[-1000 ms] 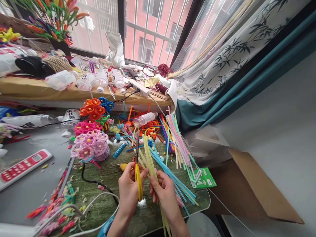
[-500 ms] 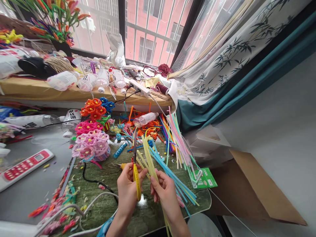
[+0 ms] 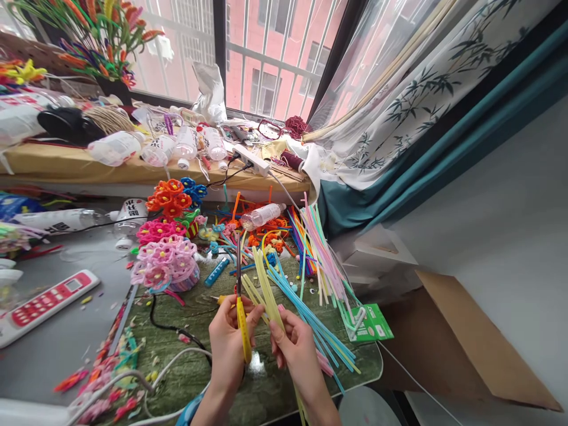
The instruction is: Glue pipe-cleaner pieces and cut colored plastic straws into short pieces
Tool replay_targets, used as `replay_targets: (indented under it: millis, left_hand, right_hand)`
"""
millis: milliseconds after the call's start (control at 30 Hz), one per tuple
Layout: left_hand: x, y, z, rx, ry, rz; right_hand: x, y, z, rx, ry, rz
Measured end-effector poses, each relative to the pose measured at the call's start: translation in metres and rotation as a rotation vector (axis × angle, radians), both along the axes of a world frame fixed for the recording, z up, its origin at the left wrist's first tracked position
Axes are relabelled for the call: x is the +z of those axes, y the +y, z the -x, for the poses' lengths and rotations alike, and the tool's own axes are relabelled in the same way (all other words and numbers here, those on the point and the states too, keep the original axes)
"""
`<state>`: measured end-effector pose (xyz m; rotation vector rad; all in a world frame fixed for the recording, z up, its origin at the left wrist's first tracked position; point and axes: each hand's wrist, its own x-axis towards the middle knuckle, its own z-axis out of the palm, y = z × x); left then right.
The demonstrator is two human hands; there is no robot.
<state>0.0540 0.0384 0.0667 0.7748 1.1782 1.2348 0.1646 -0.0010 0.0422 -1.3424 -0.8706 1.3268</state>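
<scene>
Two hands hold pale yellow stems (image 3: pixel 268 290) and scissors (image 3: pixel 242 322), nearer the person than the clear bottle (image 3: pixel 262 217).
The right hand (image 3: pixel 293 342) pinches the stems between thumb and fingers; the left hand (image 3: pixel 229 340) curls around the scissors, blades pointing toward the bottle, though whether it also grips a stem I cannot tell; pink flowers (image 3: pixel 168 263) stand left of the bottle.
</scene>
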Motion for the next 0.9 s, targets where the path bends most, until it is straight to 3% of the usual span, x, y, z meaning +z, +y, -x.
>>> replay_targets:
  millis: [700, 900]
  left_hand:
    - [-0.006, 0.003, 0.004, 0.050, -0.008, 0.001]
    - [0.001, 0.011, 0.013, 0.106, 0.011, -0.027]
  right_hand:
    - [0.003, -0.004, 0.001, -0.010, -0.005, 0.019]
    - [0.004, -0.004, 0.002, -0.005, 0.010, 0.028]
